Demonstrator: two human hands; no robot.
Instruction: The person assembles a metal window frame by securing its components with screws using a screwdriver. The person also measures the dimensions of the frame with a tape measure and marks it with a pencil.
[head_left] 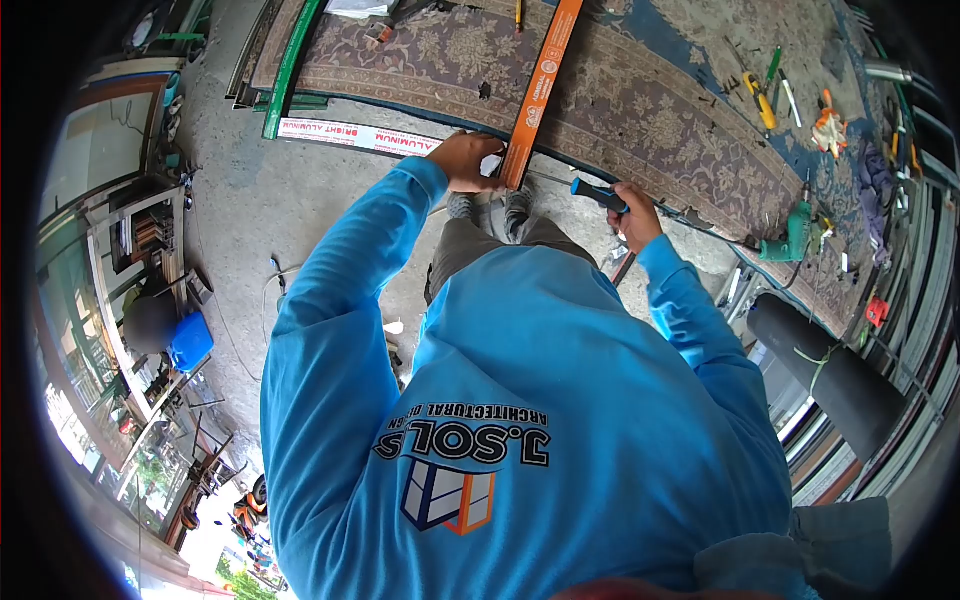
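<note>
My right hand point(637, 215) is closed around the blue-and-black handle of a screwdriver point(598, 194). Its thin shaft runs left toward the end of an orange-labelled aluminum bar point(541, 95). At that same end, my left hand point(468, 162) grips the corner where a white-labelled aluminum bar point(355, 135) meets the orange one, its fingers curled and partly hidden. The screwdriver's tip is too small to make out. A green-labelled bar point(292, 70) joins the white bar's far end, so the pieces form part of a frame lying over a patterned carpet point(430, 60).
On the carpet's right side lie a yellow-handled tool point(760, 100), a green screwdriver point(774, 64) and a green power drill point(790, 236). A dark roll point(825, 375) and long metal profiles line the right. Framed panels and a blue container point(190, 342) stand at left.
</note>
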